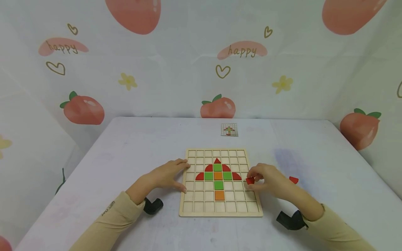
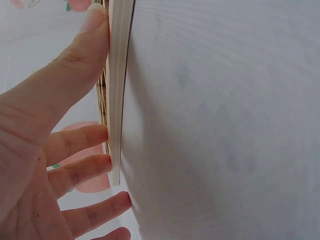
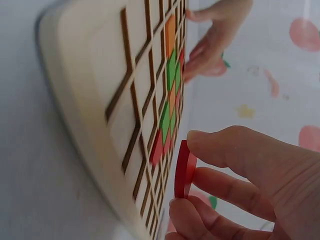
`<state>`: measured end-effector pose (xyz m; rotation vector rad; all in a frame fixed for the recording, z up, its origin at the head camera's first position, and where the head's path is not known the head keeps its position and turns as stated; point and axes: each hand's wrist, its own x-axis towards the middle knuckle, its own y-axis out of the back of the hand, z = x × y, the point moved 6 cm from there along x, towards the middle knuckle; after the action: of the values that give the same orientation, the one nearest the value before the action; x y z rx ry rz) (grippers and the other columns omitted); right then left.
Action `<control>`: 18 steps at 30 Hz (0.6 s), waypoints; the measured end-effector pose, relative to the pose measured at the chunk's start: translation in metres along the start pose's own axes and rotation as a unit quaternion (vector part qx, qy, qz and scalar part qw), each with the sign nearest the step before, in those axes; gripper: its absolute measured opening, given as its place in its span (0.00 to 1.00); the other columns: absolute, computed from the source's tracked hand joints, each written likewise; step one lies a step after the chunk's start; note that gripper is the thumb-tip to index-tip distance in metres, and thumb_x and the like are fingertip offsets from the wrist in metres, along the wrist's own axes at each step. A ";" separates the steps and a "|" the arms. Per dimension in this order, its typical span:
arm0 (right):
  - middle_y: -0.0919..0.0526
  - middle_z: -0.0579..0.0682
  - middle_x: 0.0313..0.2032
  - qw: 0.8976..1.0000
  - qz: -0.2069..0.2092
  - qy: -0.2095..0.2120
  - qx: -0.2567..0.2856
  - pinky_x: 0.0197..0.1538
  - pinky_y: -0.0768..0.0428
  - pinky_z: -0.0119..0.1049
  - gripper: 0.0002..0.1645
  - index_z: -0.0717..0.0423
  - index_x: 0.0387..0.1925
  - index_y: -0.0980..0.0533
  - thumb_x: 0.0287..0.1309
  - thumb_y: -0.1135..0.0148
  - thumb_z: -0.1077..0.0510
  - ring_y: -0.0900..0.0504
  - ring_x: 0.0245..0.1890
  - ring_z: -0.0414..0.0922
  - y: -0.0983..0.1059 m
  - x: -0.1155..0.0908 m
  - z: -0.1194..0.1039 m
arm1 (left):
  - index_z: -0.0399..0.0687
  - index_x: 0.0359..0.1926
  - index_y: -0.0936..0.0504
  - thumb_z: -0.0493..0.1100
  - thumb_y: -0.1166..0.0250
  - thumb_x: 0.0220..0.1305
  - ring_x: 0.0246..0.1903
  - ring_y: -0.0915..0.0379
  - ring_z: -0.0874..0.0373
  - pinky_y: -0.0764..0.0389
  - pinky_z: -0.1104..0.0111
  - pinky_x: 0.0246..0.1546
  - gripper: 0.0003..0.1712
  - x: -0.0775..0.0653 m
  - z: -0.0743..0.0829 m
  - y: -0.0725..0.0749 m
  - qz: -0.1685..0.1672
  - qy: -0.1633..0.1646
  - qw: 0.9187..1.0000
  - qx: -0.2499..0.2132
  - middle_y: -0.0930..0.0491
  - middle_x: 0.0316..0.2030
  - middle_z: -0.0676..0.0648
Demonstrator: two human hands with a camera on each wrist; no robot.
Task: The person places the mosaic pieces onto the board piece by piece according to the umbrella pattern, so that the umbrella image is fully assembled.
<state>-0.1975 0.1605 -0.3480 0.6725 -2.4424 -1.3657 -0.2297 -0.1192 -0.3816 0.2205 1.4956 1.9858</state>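
Note:
A wooden grid board (image 1: 221, 214) lies on the table, with green square tiles (image 1: 218, 185), orange square tiles (image 1: 219, 195), red quarter-circle tiles (image 1: 199, 176) and a red triangle tile (image 1: 217, 161) set in its cells. My right hand (image 1: 268, 178) pinches another red quarter-circle tile (image 3: 184, 170) between thumb and fingers, over the board's right edge. At the opposite edge, my left hand (image 1: 166, 175) is spread. Its thumb and some fingertips touch the board's side in the left wrist view.
Behind the board lies a small pattern card (image 1: 229, 129) showing a similar coloured figure. One loose red tile (image 1: 293, 180) is on the table beyond my right wrist. A white cloth backdrop (image 1: 188, 62) printed with peaches stands behind the table.

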 end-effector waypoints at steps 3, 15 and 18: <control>0.22 0.41 0.30 0.999 -0.014 0.025 0.022 0.37 0.20 0.30 0.08 0.53 0.31 0.22 0.47 0.30 0.59 0.23 0.32 0.37 -0.009 0.001 -0.011 | 0.41 0.66 0.36 0.60 0.29 0.46 0.66 0.42 0.40 0.36 0.51 0.65 0.50 0.000 0.000 0.000 0.001 0.000 1.000 0.000 0.41 0.68 0.39; 0.22 0.39 0.30 0.994 -0.047 0.095 0.038 0.34 0.23 0.24 0.07 0.51 0.31 0.22 0.48 0.31 0.59 0.28 0.31 0.33 -0.039 0.000 -0.051 | 0.40 0.65 0.36 0.60 0.29 0.46 0.66 0.42 0.39 0.36 0.50 0.65 0.50 -0.001 0.002 0.001 0.003 -0.003 1.000 0.002 0.41 0.68 0.38; 0.23 0.39 0.30 0.993 -0.056 0.096 0.038 0.33 0.25 0.23 0.07 0.51 0.31 0.21 0.47 0.32 0.59 0.29 0.29 0.31 -0.047 0.001 -0.058 | 0.40 0.65 0.36 0.60 0.29 0.46 0.66 0.42 0.39 0.36 0.50 0.65 0.50 -0.001 0.001 0.001 0.003 -0.003 1.000 -0.001 0.41 0.68 0.38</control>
<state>-0.1603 0.0965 -0.3577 0.9276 -2.3448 -1.1895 -0.2285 -0.1188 -0.3800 0.2292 1.4920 1.9889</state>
